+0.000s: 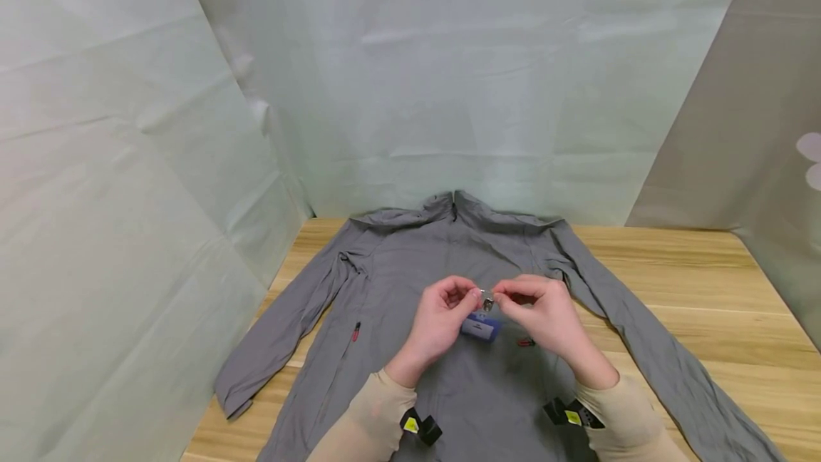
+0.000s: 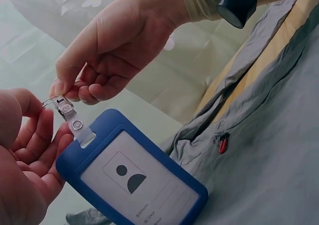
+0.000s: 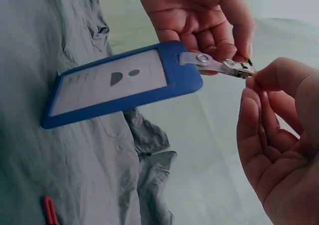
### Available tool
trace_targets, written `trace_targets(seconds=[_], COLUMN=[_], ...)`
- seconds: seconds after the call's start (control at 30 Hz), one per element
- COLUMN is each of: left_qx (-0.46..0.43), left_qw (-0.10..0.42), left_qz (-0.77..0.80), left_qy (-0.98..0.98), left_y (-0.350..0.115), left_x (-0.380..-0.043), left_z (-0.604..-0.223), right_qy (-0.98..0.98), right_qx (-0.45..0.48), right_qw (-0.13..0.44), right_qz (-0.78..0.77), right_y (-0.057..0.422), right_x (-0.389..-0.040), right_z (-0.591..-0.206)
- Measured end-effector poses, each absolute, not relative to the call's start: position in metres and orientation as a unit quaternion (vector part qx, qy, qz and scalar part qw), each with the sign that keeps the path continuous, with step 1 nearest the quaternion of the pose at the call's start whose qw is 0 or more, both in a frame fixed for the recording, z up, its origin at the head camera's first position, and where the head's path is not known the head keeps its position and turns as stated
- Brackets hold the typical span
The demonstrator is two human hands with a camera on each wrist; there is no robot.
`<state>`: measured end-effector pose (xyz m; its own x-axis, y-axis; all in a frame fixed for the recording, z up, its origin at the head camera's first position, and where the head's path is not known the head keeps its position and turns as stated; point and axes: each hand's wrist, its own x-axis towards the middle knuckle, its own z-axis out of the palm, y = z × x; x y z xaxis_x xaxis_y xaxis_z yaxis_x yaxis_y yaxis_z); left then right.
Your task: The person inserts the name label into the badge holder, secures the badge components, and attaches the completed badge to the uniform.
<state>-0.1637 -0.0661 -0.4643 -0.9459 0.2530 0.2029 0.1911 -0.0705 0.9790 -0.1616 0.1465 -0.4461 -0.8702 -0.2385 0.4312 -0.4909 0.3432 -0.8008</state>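
Note:
Both hands meet above the chest of a grey jacket (image 1: 404, 255) spread out flat. Between them is the metal clip (image 2: 65, 106) of a blue badge holder (image 2: 134, 172), with a thin bent pin wire at its end. My left hand (image 1: 442, 316) pinches the wire side between thumb and fingertip. From the other side, the thumb and index finger of my right hand (image 1: 545, 312) pinch the clip's end. A clear snap strap (image 3: 202, 59) joins clip and holder. The holder hangs below the fingers, its white card with a person icon showing in both wrist views.
The jacket lies on a wooden table (image 1: 693, 276), sleeves spread to both sides. Red zipper pulls show at the left pocket (image 1: 355, 334) and right of the holder (image 1: 526, 342). Pale sheeting (image 1: 474, 91) walls off the back and sides.

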Motion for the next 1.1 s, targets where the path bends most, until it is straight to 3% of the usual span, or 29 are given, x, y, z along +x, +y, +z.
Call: trace_targets(seconds=[0.4,0.77,1.1], left_qx=[0.15,0.129,0.116], left_qw=[0.041,0.092,0.093], left_qz=[0.718,0.727,0.731], left_qy=[0.679,0.668,0.666], left_y=[-0.062,-0.0626,-0.0617], left_x=[-0.1618,-0.1639,-0.162], left_z=[-0.4637,-0.4671,-0.4635], right_qy=[-0.814,-0.811,-0.821], right_qx=[0.259,0.279,0.267], right_qw=[0.124,0.114,0.109], right_qz=[0.505,0.501,0.492], right_y=[0.1508,0.1544,0.1522], right_x=[-0.1613,-0.1622,-0.161], right_z=[-0.4435,-0.4416,-0.4413])
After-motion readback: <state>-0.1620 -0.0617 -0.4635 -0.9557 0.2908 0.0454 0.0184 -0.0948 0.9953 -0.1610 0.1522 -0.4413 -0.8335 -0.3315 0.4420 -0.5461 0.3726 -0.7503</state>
